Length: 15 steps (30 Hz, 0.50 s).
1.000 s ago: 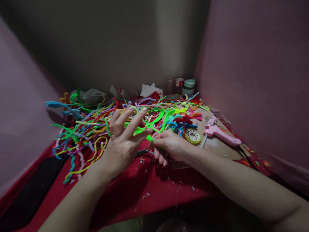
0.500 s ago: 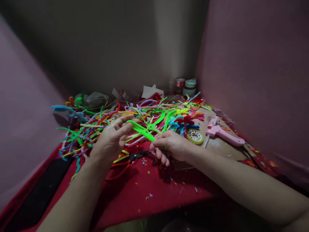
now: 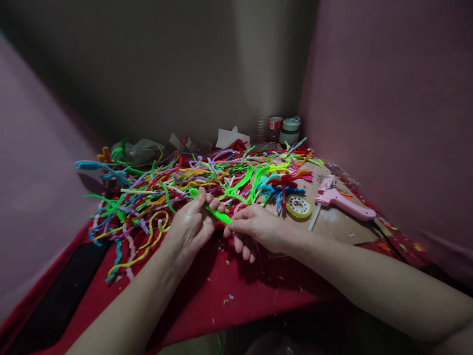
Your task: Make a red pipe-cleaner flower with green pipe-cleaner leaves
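Note:
A bright green bundle of folded pipe cleaners (image 3: 219,215) stretches between my two hands, low over the front of the table. My left hand (image 3: 194,219) is closed on its left part, thumb pressed along the top and fingers behind. The right end is pinched between thumb and forefinger of my right hand (image 3: 253,227), whose other fingers curl loosely below. Just beyond the hands lie more green pipe cleaner shapes (image 3: 242,182), bent like leaves, on the heap of multicoloured pipe cleaners (image 3: 151,197).
To the right, a pink glue gun (image 3: 342,203) and a yellow-rimmed tape roll (image 3: 298,206) rest on a cardboard sheet (image 3: 332,229). Bottles, including a lidded jar (image 3: 290,130), line the back wall. Small clippings dot the red cloth (image 3: 254,296). A black strip (image 3: 55,291) lies at left.
My left hand has moved right and down along the green bundle and closed its fingers on it. The scissors seen before are now hidden behind my hands. My right hand has barely shifted.

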Each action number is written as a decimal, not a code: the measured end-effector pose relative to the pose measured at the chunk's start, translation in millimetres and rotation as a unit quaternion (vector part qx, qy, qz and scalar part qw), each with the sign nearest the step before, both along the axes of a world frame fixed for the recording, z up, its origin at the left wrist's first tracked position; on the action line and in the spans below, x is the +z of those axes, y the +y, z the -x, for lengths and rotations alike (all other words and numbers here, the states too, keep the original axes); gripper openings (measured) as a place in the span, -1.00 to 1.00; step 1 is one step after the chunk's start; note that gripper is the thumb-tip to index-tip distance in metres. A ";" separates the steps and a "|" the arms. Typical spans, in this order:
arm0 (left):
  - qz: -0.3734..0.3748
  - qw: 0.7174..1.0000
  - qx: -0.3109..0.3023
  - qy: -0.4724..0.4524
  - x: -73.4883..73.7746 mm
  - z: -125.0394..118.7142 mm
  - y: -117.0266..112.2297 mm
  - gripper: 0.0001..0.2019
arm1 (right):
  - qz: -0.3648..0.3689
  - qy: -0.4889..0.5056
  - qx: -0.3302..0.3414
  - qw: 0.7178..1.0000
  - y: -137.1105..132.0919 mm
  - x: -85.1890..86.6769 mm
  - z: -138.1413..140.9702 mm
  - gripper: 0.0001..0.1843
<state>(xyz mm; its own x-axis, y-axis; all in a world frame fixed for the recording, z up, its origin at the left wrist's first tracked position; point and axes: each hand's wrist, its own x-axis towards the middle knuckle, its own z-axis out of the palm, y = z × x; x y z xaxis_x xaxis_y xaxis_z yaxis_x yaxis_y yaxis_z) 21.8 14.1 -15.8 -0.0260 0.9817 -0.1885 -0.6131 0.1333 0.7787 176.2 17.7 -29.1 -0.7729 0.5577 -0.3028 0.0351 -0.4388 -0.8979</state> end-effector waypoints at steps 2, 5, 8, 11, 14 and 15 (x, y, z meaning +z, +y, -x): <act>-0.003 1.000 -0.006 0.008 1.7 0.6 -2.1 -0.79 | -0.004 -0.005 -0.008 1.000 -0.8 0.2 0.8 -0.84; -0.004 0.997 -0.061 0.056 2.6 1.9 -6.4 -0.90 | -0.007 0.000 -0.031 0.999 -0.4 1.3 1.1 -0.84; -0.010 0.986 -0.129 0.106 1.1 1.1 -10.1 -0.85 | -0.005 0.008 -0.046 0.999 1.0 2.5 0.6 -0.84; -0.007 0.985 -0.122 0.124 -1.5 -2.8 -12.1 -0.82 | 0.004 0.018 -0.047 0.999 2.4 3.2 0.1 -0.84; 0.001 0.988 -0.092 0.125 -3.4 -7.7 -13.7 -0.81 | 0.016 0.035 -0.044 0.998 3.0 2.3 0.5 -0.84; 0.001 0.988 -0.091 0.124 -3.8 -9.0 -14.4 -0.80 | 0.018 0.043 -0.043 0.998 2.9 1.5 0.9 -0.84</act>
<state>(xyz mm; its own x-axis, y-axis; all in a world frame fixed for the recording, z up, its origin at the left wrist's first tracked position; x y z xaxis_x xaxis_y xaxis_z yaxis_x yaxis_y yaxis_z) 30.9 -0.2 -19.6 0.1044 0.9740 -0.2011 -0.3685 0.2257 0.9018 175.3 20.6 -27.6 -0.7462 0.6133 -0.2589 -0.0810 -0.4697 -0.8791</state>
